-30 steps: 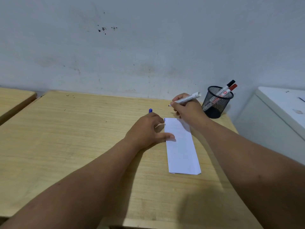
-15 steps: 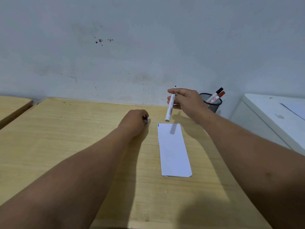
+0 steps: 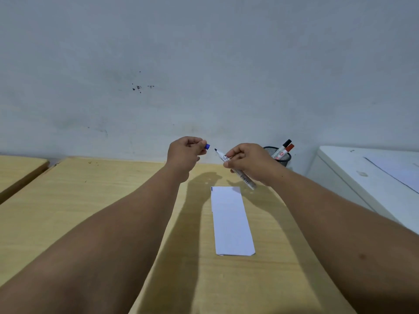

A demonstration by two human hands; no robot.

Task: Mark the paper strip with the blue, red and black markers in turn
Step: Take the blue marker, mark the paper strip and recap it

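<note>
Both hands are raised above the counter (image 3: 113, 200), level with one another near the far wall. The left hand (image 3: 184, 152) has its grip pinched together on the blue cap (image 3: 207, 146), of which only the end protrudes past the fingertips. The right hand (image 3: 247, 160) has its grip clamped around the barrel of the blue marker (image 3: 240, 175), with the bare tip directed toward 10 o'clock at the cap; tip and cap are near each other but apart. The paper strip (image 3: 231, 220) lies flat on the counter below and between the hands, with its long axis running from 12 to 6 o'clock. A short blue mark (image 3: 212, 189) is visible at the strip's far left corner; no red or black mark can be seen on it. At 2 o'clock from the strip, behind the right hand, stands a black mesh pen holder (image 3: 283, 158) containing the red marker (image 3: 286, 149) and the black marker (image 3: 283, 146), both capped and leaning toward 1 o'clock. Judged from this layout, the blue stage is complete apart from recapping, which appears to be the step in hand. Remaining: seat the cap, return the blue marker, then mark the strip with the red marker and afterwards with the black marker. Roughly one third of the task is judged done. A white cabinet (image 3: 374, 177) stands at 3 o'clock, clear of the work.
</note>
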